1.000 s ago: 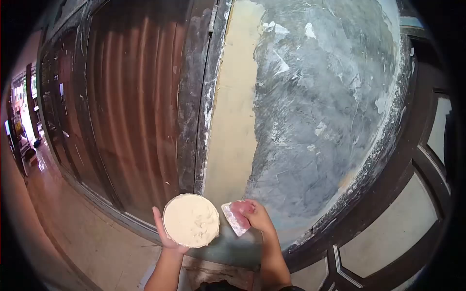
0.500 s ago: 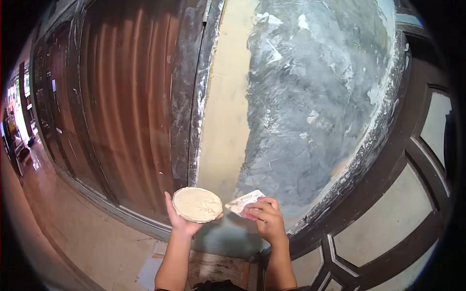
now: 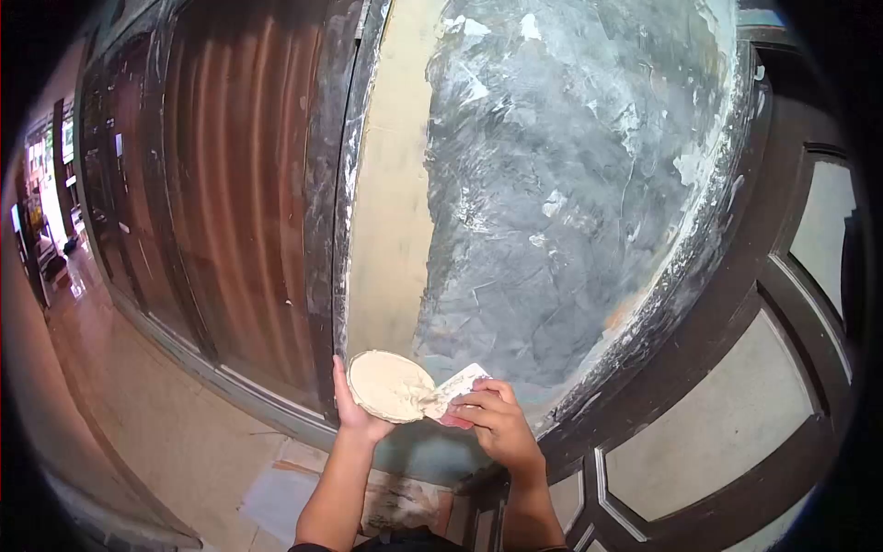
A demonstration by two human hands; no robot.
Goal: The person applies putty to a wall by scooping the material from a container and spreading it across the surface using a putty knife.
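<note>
My left hand (image 3: 354,409) supports a round container of cream-coloured putty (image 3: 382,382) from below, its thumb up along the left side. Putty fills it to the rim, and the surface is roughened at the right edge. In my right hand (image 3: 497,419) is a flat putty scraper (image 3: 458,385), pinched between thumb and fingers. Its left edge touches the putty at the container's right rim, where a lump has gathered. Behind the hands stands a grey patchy wall (image 3: 552,212) with a smooth cream strip (image 3: 391,202) down its left side.
Left of the wall is a dark-framed glass panel with brown curtains (image 3: 239,202). A dark panelled door (image 3: 708,423) stands at the right. White sheets (image 3: 276,497) lie on the tiled floor (image 3: 175,442) below.
The scraper has come against the putty's right edge and gathered a lump there. The container has shifted slightly right, and the view has turned a little to the right.
</note>
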